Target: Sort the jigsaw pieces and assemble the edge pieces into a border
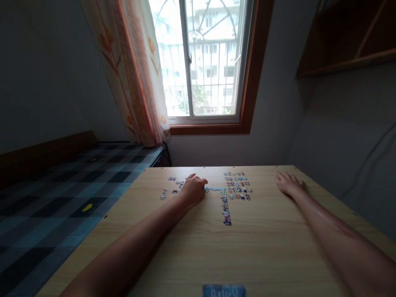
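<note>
On a light wooden table (262,247), my left hand (194,189) rests with fingers curled, its fingertips pressing at the left end of a joined strip of jigsaw pieces (223,202) that forms a corner. Loose jigsaw pieces (171,187) lie scattered just left of that hand. More loose pieces (238,185) are laid out in rows right of the strip. My right hand (287,182) lies flat on the table to the far right, fingers stretched out, holding nothing.
A blue box or card (224,290) shows at the table's near edge. A bed with a checked blue cover (62,198) stands to the left. A window (210,62) with a curtain (133,70) is behind; a wooden shelf (346,41) hangs upper right.
</note>
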{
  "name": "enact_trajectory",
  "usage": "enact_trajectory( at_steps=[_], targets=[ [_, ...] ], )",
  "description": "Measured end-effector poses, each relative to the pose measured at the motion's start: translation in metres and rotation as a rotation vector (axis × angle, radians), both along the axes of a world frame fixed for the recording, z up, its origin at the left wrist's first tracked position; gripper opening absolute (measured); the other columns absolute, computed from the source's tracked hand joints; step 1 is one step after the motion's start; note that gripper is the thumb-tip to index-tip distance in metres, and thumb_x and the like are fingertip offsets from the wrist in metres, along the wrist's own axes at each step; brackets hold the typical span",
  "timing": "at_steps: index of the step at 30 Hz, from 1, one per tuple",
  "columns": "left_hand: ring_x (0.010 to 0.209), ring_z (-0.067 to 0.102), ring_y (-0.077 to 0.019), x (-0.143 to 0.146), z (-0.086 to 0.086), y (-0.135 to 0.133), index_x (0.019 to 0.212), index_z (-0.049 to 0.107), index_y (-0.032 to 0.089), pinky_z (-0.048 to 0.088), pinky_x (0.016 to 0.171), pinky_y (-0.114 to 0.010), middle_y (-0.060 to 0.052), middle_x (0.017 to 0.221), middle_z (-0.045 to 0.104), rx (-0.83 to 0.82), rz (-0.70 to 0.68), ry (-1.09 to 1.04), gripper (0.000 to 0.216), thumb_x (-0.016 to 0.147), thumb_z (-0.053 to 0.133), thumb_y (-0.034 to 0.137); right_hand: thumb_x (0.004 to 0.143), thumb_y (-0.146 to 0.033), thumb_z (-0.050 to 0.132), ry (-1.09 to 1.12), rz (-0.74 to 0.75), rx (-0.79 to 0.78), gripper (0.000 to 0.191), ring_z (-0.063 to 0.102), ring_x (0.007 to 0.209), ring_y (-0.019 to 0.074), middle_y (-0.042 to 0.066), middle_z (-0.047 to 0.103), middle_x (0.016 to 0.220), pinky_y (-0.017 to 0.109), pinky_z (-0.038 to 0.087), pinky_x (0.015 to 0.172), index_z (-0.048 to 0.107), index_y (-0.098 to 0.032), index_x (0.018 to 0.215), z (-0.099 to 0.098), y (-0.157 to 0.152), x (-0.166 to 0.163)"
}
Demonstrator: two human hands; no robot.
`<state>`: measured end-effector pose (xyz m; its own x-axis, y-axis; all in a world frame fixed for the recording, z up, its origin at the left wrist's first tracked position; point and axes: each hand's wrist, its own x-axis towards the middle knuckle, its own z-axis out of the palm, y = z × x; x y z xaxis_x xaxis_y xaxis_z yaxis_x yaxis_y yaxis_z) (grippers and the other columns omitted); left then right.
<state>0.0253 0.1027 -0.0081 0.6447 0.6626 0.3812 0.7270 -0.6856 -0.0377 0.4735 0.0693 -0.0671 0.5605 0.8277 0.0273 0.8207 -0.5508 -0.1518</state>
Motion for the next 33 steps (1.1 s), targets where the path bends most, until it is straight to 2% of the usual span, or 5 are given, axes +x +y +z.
enact_trajectory(
  at_steps=[6,15,19,25,33],
  targets=[
    [0.089,0.072,-0.0236,-0.005,0.001,-0.008,0.103,0.077,0.020,0.037,0.111,-0.049,-0.009,0.090,0.078,-0.019,-0.011,0.037,0.029,0.084,0.055,0.016,0.101,-0.051,0.018,0.010,0.028,-0.020,0.063,0.026,0.152,0.0350,0.011,0.028,0.166,0.065,0.019,0.118,0.034,-0.028,0.158,0.002,-0.023,-0.021],
    [0.115,0.065,-0.0248,-0.012,-0.016,-0.033,0.131,0.062,0.012,0.026,0.119,-0.049,-0.014,0.112,0.074,0.011,0.052,-0.021,0.041,0.096,0.043,0.019,0.099,-0.057,0.013,-0.008,0.035,-0.081,0.068,0.019,0.153,0.0363,0.009,0.020,0.169,0.067,0.017,0.118,0.024,-0.030,0.161,0.009,-0.057,-0.038],
    [0.122,0.060,-0.0267,-0.011,-0.017,-0.031,0.130,0.062,0.011,0.029,0.117,-0.048,-0.016,0.116,0.073,0.017,0.066,-0.022,0.041,0.095,0.045,0.020,0.099,-0.057,0.014,0.026,0.019,-0.078,0.069,0.020,0.153,0.0368,0.008,0.021,0.168,0.067,0.016,0.119,0.027,-0.029,0.160,0.016,-0.061,-0.039],
    [0.126,0.055,-0.0271,-0.016,-0.014,-0.030,0.128,0.066,0.024,0.036,0.110,-0.047,-0.008,0.129,0.069,-0.021,0.002,0.004,0.040,0.091,0.051,0.021,0.098,-0.058,0.016,0.013,-0.001,-0.068,0.068,0.022,0.153,0.0359,0.006,0.023,0.168,0.067,0.019,0.119,0.028,-0.031,0.160,0.021,-0.063,-0.040],
    [0.130,0.051,-0.0288,-0.018,-0.015,-0.029,0.113,0.076,0.027,0.039,0.108,-0.049,-0.009,0.132,0.066,-0.019,0.028,0.017,0.035,0.100,0.044,0.032,0.098,-0.058,0.019,0.011,0.022,-0.055,0.068,0.024,0.152,0.0353,0.008,0.027,0.167,0.066,0.020,0.119,0.034,-0.029,0.158,0.022,-0.068,-0.040]
  ],
)
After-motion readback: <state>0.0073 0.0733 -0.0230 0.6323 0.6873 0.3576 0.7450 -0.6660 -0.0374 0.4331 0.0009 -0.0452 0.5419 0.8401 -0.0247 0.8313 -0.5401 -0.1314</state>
